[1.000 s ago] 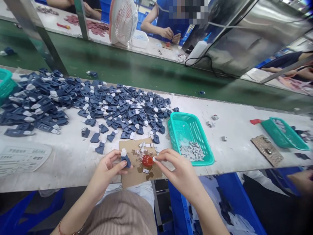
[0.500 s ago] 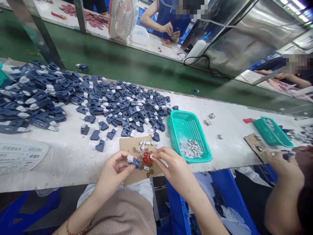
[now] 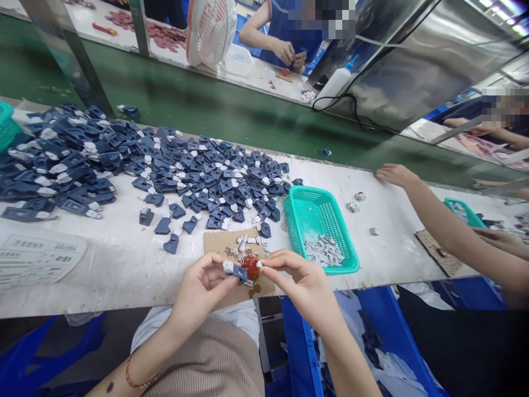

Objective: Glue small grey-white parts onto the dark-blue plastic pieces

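Note:
My left hand [image 3: 203, 279] pinches a dark blue piece with a white end [image 3: 236, 271] over a sheet of cardboard [image 3: 215, 242]. Between the fingertips of my right hand [image 3: 300, 278] is a small white piece [image 3: 259, 264], just right of a round red thing [image 3: 249, 263] on the cardboard. White pieces [image 3: 247, 241] lie behind the red thing. To the right stands a green basket [image 3: 291, 220] holding many small white-grey pieces [image 3: 324, 251].
A large pile of blue pieces [image 3: 198, 171] covers the table's left and middle. A printed plastic sheet [image 3: 37, 256] lies at the left edge. Another person's arm [image 3: 442, 215] reaches across the right side, above a second cardboard [image 3: 438, 256]. Blue bins [image 3: 392, 331] stand below.
The blue piece in my left hand has moved right, closer to the red thing. My right hand has shifted slightly right. A neighbour's arm now stretches over the table at the right.

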Demonstrator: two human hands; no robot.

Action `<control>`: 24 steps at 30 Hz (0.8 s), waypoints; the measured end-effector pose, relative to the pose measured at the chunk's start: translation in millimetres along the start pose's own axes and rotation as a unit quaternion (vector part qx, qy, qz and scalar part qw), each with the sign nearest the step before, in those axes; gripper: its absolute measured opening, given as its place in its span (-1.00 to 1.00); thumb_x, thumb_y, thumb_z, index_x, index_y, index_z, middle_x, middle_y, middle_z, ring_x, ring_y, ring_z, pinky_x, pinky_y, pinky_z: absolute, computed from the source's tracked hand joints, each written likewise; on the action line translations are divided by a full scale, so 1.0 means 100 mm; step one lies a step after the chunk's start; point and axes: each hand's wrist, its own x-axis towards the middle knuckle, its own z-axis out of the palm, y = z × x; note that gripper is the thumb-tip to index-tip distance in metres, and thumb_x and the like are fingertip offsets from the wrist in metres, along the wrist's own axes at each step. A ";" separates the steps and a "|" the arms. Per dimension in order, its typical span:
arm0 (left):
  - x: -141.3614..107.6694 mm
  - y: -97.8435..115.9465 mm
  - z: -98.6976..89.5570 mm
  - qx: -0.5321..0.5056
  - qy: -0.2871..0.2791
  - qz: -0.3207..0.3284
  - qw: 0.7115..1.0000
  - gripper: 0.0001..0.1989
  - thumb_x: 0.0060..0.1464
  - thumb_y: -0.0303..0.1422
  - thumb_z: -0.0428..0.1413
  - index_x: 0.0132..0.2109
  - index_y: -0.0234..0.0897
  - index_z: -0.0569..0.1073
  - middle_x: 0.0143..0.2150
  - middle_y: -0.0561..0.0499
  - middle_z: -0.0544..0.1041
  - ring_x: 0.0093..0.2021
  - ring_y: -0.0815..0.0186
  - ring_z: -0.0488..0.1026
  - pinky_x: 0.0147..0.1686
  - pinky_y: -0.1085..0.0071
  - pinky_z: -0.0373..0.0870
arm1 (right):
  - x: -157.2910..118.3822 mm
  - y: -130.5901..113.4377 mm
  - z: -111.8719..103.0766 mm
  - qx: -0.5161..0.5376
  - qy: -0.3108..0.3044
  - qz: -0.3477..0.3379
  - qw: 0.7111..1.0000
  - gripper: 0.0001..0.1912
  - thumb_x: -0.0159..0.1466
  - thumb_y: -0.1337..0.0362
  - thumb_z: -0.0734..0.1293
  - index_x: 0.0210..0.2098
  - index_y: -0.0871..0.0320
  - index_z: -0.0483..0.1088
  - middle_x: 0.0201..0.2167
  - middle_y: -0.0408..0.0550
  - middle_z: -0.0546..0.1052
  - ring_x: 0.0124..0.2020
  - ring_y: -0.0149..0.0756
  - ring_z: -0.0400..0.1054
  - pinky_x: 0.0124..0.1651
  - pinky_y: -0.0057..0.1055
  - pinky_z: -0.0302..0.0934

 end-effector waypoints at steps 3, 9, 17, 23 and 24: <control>-0.01 0.02 0.04 -0.006 -0.008 0.004 1.000 -0.83 -0.04 -0.38 0.28 -0.30 -0.24 0.43 -0.23 -0.02 0.61 -0.19 0.26 0.58 -0.12 0.35 0.50 | -0.01 -0.07 0.01 0.120 -0.010 0.039 0.992 -0.89 0.16 0.20 0.43 -0.40 0.10 0.55 -0.32 -0.04 0.59 -0.25 -0.23 0.48 -0.18 -0.32 0.40; -0.05 0.04 0.08 -0.003 -0.008 0.006 1.000 -0.83 -0.06 -0.37 0.28 -0.31 -0.23 0.44 -0.23 -0.03 0.60 -0.18 0.23 0.57 -0.15 0.36 0.50 | -0.03 -0.16 0.08 0.195 -0.033 0.051 0.979 -0.92 0.11 0.23 0.47 -0.40 0.09 0.58 -0.30 -0.04 0.59 -0.25 -0.26 0.48 -0.15 -0.33 0.41; -0.06 0.09 0.06 -0.007 -0.009 0.006 1.000 -0.85 -0.05 -0.42 0.27 -0.31 -0.23 0.44 -0.26 -0.02 0.61 -0.20 0.25 0.58 -0.17 0.39 0.50 | -0.06 -0.22 0.13 0.078 -0.006 -0.012 0.997 -0.96 0.15 0.32 0.43 -0.39 0.07 0.57 -0.33 -0.05 0.60 -0.21 -0.22 0.48 -0.06 -0.26 0.36; -0.09 0.11 0.07 -0.001 0.001 0.023 1.000 -0.87 -0.04 -0.44 0.25 -0.33 -0.22 0.44 -0.28 0.01 0.61 -0.20 0.27 0.58 -0.17 0.40 0.50 | -0.09 -0.26 0.18 0.065 -0.005 -0.022 0.998 -0.95 0.17 0.32 0.42 -0.37 0.07 0.57 -0.31 -0.04 0.58 -0.21 -0.22 0.47 -0.10 -0.29 0.36; -0.10 0.12 0.07 -0.004 0.003 0.023 1.000 -0.87 -0.04 -0.44 0.26 -0.33 -0.22 0.44 -0.28 0.01 0.61 -0.21 0.26 0.58 -0.18 0.40 0.50 | -0.09 -0.26 0.18 0.094 -0.015 -0.009 0.995 -0.96 0.16 0.30 0.43 -0.37 0.07 0.57 -0.30 -0.04 0.58 -0.20 -0.22 0.47 -0.11 -0.31 0.36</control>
